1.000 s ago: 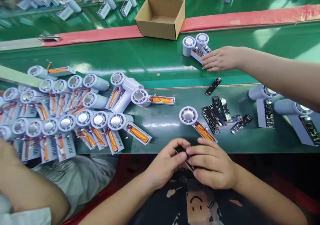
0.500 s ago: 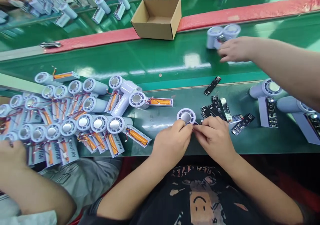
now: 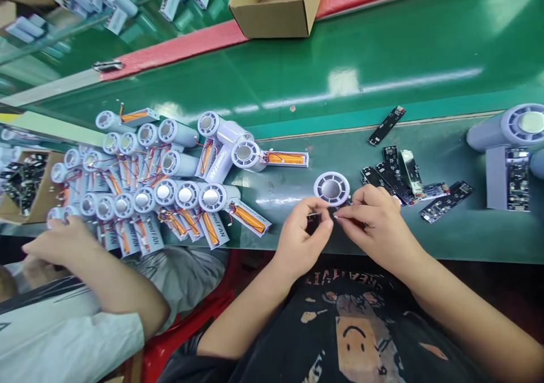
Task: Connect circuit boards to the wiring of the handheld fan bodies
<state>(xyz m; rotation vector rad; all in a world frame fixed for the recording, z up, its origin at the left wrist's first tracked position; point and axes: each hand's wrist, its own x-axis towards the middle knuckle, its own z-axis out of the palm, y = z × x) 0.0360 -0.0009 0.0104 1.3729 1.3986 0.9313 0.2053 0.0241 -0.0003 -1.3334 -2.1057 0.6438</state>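
A lilac handheld fan (image 3: 332, 189) stands head-up at the table's front edge, its round grille and silver centre facing me. My left hand (image 3: 302, 233) curls against its lower part, thumb and index finger apart at the tips. A piece of dark circuit board (image 3: 313, 221) shows inside that hand. Just right of it, my right hand (image 3: 376, 224) pinches something thin with a small pale end, apparently a wire, below the fan head. The fan's lower part is mostly hidden by my fingers. Several black circuit boards (image 3: 393, 176) lie loosely beyond my right hand.
Many fans with orange batteries (image 3: 249, 218) crowd the table at left. A co-worker's hand (image 3: 63, 244) is beside them, near a carton of dark parts (image 3: 40, 190). Another fan (image 3: 501, 128) lies at right. An open cardboard box (image 3: 276, 17) sits on the red strip (image 3: 182, 49).
The view has shifted. My left thumb and index finger have parted, and my hands are slightly further apart. The other person's arm at right and the fans it handled have left view.
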